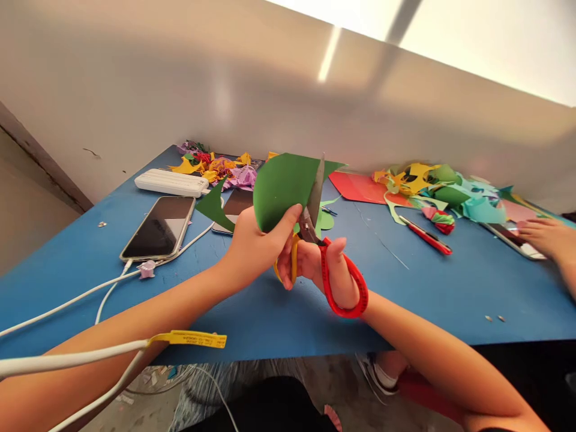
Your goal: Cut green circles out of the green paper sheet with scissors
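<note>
Above the middle of the blue table, my left hand point(263, 240) pinches a green paper sheet point(284, 186) between thumb and fingers. The sheet has a curved left edge, and a pointed green strip sticks out to its left. My right hand point(326, 270) is in the handles of a pair of scissors point(314, 210), one loop red and the other yellow. The scissors point upward, with their blades at the right part of the green sheet. My right thumb is through the red loop, and the fingers are at the yellow one.
A phone point(159, 228) with white cables and a power bank point(171, 182) lie left. Crumpled paper flowers point(220, 171) sit behind. At right are paper scraps point(450, 186), a red cutter point(425, 235) and another person's hand point(546, 237) on a phone.
</note>
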The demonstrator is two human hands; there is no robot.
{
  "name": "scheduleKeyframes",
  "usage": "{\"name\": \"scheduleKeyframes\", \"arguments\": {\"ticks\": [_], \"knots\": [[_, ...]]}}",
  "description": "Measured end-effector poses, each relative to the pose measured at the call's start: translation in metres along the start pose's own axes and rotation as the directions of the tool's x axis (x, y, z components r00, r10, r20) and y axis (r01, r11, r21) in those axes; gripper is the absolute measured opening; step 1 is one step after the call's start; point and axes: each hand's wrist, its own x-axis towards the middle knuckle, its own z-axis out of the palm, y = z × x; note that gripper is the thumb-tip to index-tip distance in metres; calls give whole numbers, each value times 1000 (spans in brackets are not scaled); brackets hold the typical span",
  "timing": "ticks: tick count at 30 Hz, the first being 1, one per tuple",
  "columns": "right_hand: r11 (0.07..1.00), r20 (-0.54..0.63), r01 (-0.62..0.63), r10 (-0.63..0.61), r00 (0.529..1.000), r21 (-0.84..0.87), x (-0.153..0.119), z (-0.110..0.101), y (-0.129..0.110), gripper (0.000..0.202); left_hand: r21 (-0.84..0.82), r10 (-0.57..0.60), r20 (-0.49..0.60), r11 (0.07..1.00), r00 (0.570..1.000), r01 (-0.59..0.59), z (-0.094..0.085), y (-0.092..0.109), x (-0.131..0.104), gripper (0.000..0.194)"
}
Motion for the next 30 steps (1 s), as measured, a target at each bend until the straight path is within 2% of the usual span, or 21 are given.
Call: {"name": "scheduleKeyframes", "arguments": {"ticks": [4, 10, 30], "knots": [[1000, -23, 10, -10, 1000, -2, 1, 1, -1, 83, 10, 19, -32, 1000, 999, -18, 1, -1, 0, 50], [1000, -27, 25, -25, 999, 19, -1, 3, -2, 78, -9, -21, -5, 1000, 1000, 21, 1, 0, 1, 52], [998, -50, 54, -53, 997, 18, 0, 6, -4, 77, -25, -44, 21, 999, 999, 45, 2, 2, 0, 53]]}}
